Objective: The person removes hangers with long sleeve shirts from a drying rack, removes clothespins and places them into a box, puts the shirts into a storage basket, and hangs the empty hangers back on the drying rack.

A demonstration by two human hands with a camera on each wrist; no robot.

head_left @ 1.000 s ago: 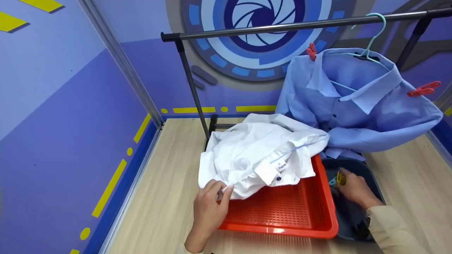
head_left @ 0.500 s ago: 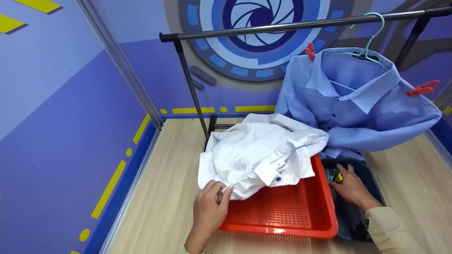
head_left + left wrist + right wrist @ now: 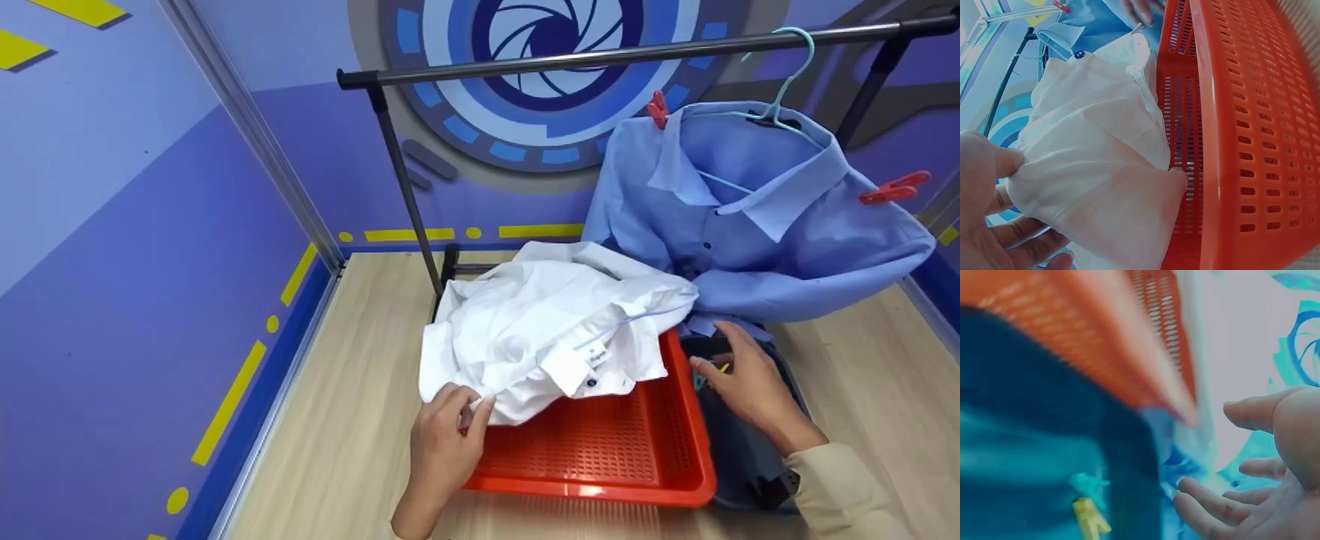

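A crumpled white shirt (image 3: 540,315), with a collar tag and a dark button showing, lies over the red basket (image 3: 592,489). At its near left corner my left hand (image 3: 448,442) pinches the cloth, thumb on one face and fingers behind it in the left wrist view. My right hand (image 3: 754,382) hovers over the dark bin (image 3: 739,450), fingers spread and holding nothing. Below it in the right wrist view, a yellow clothespin (image 3: 1090,517) and a teal clothespin (image 3: 1088,486) lie in that bin.
Behind, a light blue shirt (image 3: 787,247) hangs on a mint hanger (image 3: 780,94) from the dark rack bar (image 3: 585,61). One red clothespin (image 3: 658,110) is on each shoulder. Wooden tabletop (image 3: 337,420) extends left of the basket.
My right hand has let go of the yellow clothespin, opened its fingers and risen up out of the bin. My left hand and the white shirt have stayed put.
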